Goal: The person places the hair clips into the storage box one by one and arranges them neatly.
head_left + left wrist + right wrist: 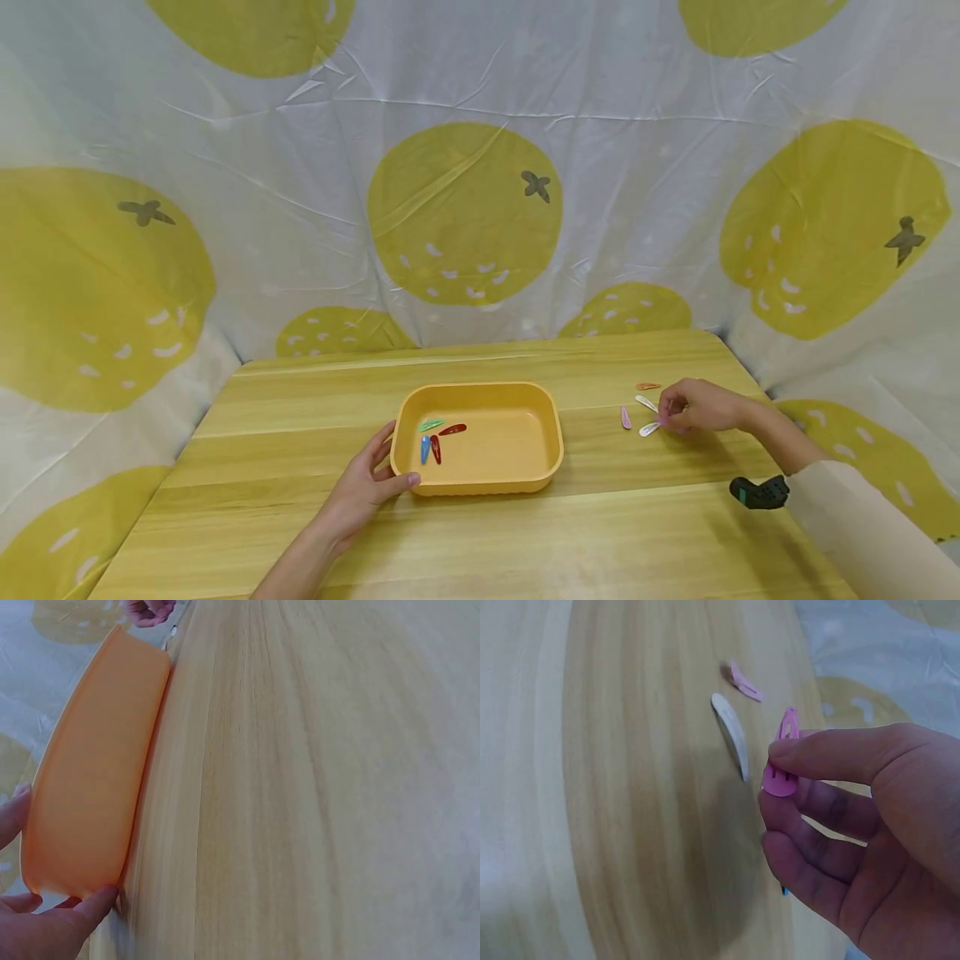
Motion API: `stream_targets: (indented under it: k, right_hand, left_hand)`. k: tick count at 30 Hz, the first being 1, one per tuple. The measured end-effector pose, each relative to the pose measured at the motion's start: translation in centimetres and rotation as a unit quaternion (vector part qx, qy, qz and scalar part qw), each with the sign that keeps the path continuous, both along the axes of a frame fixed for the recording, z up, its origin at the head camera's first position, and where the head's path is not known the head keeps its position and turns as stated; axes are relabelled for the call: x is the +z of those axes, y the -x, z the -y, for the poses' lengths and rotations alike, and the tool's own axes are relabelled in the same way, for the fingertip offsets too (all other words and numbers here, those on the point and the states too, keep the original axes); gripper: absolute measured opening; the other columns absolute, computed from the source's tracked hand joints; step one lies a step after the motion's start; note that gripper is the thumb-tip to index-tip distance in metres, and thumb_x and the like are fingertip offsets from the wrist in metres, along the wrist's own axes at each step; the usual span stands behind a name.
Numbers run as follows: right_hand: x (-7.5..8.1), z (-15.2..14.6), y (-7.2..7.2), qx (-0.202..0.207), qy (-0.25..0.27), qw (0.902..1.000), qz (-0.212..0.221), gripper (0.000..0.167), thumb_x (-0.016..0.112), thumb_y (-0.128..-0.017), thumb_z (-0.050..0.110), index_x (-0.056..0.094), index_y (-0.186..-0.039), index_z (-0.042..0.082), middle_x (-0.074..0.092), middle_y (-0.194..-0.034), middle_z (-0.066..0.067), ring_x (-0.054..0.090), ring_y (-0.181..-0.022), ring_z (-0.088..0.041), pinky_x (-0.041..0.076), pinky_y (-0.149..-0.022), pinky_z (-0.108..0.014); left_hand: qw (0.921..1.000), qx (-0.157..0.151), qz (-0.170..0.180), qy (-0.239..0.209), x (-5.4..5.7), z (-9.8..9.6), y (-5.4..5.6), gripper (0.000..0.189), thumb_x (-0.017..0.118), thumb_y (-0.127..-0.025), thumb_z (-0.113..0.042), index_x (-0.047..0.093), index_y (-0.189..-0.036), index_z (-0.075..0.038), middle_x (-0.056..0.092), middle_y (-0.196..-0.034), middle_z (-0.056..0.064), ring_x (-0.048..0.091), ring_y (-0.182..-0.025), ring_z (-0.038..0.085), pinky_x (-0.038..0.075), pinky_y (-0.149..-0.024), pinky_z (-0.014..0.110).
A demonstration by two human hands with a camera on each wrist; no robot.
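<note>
Left hand: arm extended from below; thumb on the near rim, fingers spread round the left end, gripping a tray, orange-yellow, smooth-walled, a rounded rectangle.
Right hand: reaching in from the right above the tabletop, wood-grained; thumb and forefinger pinch a pink snap hair clip, slotted, teardrop-shaped; remaining fingers curled.
Inside tray, left side: green clip, blue clip, two red clips, glossy.
Near right hand: two white clips, slender.

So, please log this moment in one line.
left hand: holds tray | right hand: pinches pink clip | in tray: green clip, blue clip, red clips
</note>
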State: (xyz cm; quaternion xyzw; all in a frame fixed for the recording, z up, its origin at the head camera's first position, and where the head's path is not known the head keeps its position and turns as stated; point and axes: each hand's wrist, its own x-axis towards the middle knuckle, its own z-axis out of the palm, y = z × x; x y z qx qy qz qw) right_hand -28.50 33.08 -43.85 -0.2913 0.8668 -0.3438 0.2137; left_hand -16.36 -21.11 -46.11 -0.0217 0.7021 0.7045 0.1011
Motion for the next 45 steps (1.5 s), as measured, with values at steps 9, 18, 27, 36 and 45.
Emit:
stream_targets:
  k: [9,18,27,36,45]
  right_hand:
    - [1.1,1.4,1.0,0.012,0.003,0.9998,0.017,0.006,0.059,-0.096,-0.007,0.064,-0.095,-0.004,0.057,-0.065,-0.002,0.046,-0.055,-0.011,0.041,-0.053,-0.025]
    - [2.2,3.3,1.4,0.03,-0.007,0.9995,0.0,0.009,0.058,-0.095,-0.007,0.065,-0.098,-0.002,0.057,-0.065,-0.002,0.047,-0.056,-0.012,0.042,-0.056,-0.026]
    - [2.7,5.1,1.9,0.05,-0.01,0.9987,-0.003,0.009,0.058,-0.096,-0.007,0.065,-0.098,-0.003,0.056,-0.065,0.001,0.046,-0.056,-0.01,0.041,-0.056,-0.026]
    - [3.4,6.7,2.0,0.044,-0.017,0.9989,0.005,0.011,0.057,-0.097,-0.005,0.066,-0.103,-0.001,0.064,-0.072,-0.006,0.048,-0.058,-0.013,0.042,-0.055,-0.028]
    - [3.8,8.2,2.6,0.064,-0.029,0.9975,-0.013,0.012,0.058,-0.097,-0.003,0.067,-0.104,-0.001,0.068,-0.08,-0.009,0.055,-0.061,-0.012,0.049,-0.057,-0.029]
  left_hand:
    - [0.9999,-0.01,0.0,-0.009,0.1,0.2,0.1,0.092,0.076,-0.091,0.005,0.022,-0.165,-0.008,0.025,-0.164,0.027,0.049,-0.134,0.048,0.055,-0.093,0.036]
    - [1.0,-0.005,0.0,-0.001,0.1,0.2,0.1,0.092,0.076,-0.091,0.005,0.022,-0.164,-0.008,0.026,-0.163,0.028,0.05,-0.133,0.048,0.055,-0.093,0.036]
    - [1.0,-0.005,-0.001,0.003,0.1,0.2,0.1,0.091,0.077,-0.091,0.003,0.023,-0.164,-0.009,0.027,-0.163,0.028,0.051,-0.132,0.047,0.055,-0.093,0.037]
    - [1.0,-0.005,0.002,0.0,0.2,0.2,0.1,0.091,0.076,-0.091,0.005,0.024,-0.164,-0.009,0.028,-0.163,0.026,0.052,-0.132,0.046,0.056,-0.092,0.036]
    - [0.9999,-0.009,0.001,-0.007,0.3,0.2,0.1,0.092,0.076,-0.091,0.004,0.023,-0.164,-0.009,0.027,-0.164,0.026,0.052,-0.132,0.046,0.056,-0.091,0.036]
